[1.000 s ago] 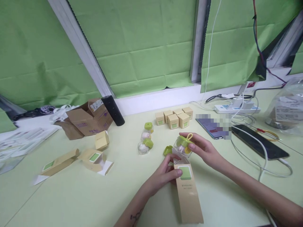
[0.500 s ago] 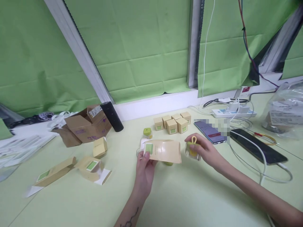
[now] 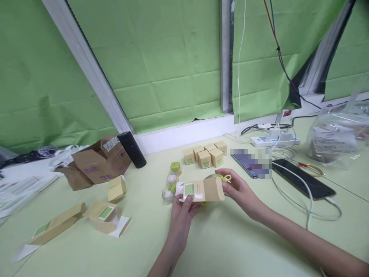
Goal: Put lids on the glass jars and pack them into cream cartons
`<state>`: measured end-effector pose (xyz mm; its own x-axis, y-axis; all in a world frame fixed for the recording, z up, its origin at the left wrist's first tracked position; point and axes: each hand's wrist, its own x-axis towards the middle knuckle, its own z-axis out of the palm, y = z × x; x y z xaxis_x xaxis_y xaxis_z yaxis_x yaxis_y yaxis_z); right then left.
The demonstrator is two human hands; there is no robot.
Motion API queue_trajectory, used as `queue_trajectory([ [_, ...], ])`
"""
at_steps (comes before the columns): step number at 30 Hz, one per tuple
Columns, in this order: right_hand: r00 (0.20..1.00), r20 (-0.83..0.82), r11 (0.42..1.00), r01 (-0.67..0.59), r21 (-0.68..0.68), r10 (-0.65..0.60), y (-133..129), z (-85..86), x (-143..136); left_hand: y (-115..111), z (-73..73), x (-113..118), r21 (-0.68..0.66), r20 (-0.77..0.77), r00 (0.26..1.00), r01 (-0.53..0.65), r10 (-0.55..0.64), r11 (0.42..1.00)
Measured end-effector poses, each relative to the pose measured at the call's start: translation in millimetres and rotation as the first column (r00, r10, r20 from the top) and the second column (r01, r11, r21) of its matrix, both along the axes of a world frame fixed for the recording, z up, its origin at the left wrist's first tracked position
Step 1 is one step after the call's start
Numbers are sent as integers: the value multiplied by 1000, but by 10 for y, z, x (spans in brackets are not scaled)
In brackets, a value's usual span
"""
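My left hand point(image 3: 182, 213) is closed on a tan cardboard box point(image 3: 198, 191) with a green label, thumb on its face. The box is slightly bowed, its white flap at the left end. My right hand point(image 3: 238, 189) pinches a small clear jar by its green lid, which has a yellow loop point(image 3: 227, 178). That jar is at the right end of the box and mostly hidden behind it, so I cannot tell whether it is inside. Small green-lidded jars point(image 3: 175, 167) stand just beyond my left hand, and another bit of green shows under the box.
Several small closed tan boxes point(image 3: 205, 159) stand behind my hands. Unfolded boxes point(image 3: 57, 224) lie at left, near a brown carton point(image 3: 99, 163) and a black cylinder point(image 3: 132, 150). Two phones point(image 3: 304, 179), cables and a power strip point(image 3: 275, 140) occupy the right.
My right hand has brought the jar left, up against the right end of the box. The box now bows outward at that end. The view has shifted slightly.
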<state>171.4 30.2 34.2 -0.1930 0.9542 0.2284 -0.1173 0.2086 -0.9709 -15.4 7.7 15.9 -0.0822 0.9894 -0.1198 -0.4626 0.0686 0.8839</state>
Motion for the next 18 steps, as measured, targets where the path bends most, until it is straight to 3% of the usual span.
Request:
queue_trajectory([
  [3,996,6,996,84,16,-84,-21,-46,-44,-18,4,25,-7,-6,1000,-6,6,1000],
  [9,1000,0,998,-9,69,9,-106,-59,-69,-6,-45,29,-11,-1,1000,18,-18,1000],
  [15,993,72,988,84,128,-93,-94,-131,-59,9,-113,39,-67,-17,999,40,-41,997],
  [18,998,24,996,60,65,-62,-78,-149,-75,6,-84,35,-53,20,1000,2,-1,999],
])
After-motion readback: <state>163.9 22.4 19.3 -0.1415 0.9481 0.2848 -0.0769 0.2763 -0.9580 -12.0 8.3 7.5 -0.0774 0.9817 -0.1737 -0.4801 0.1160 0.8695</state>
